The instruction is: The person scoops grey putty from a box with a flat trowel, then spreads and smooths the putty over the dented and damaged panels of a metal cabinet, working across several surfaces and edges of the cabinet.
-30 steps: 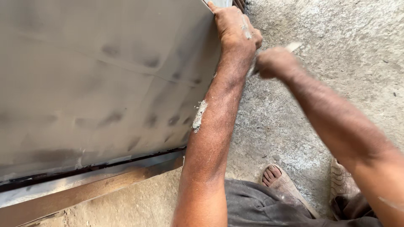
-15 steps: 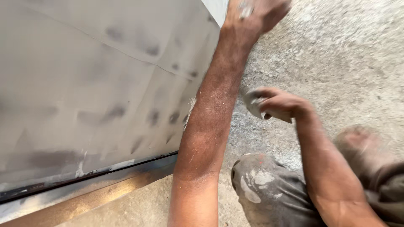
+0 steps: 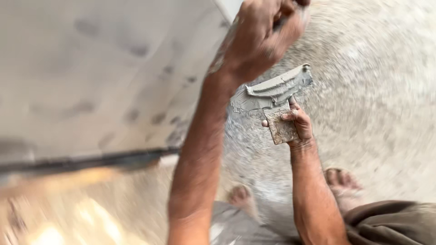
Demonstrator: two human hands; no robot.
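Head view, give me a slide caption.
Right hand holds a putty-loaded scraper; left hand raised by grey panel.

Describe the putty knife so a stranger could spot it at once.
Start at the big grey panel on the left and move right past the raised left hand. Just below it, the right hand holds a putty knife: a wide flat blade smeared with grey paste, the only tool in view.

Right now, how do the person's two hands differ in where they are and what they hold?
The left hand is raised high by the grey panel, fist closed on something hidden; the right hand sits lower over the floor, gripping a putty knife loaded with grey paste. Both are bare and dusty.
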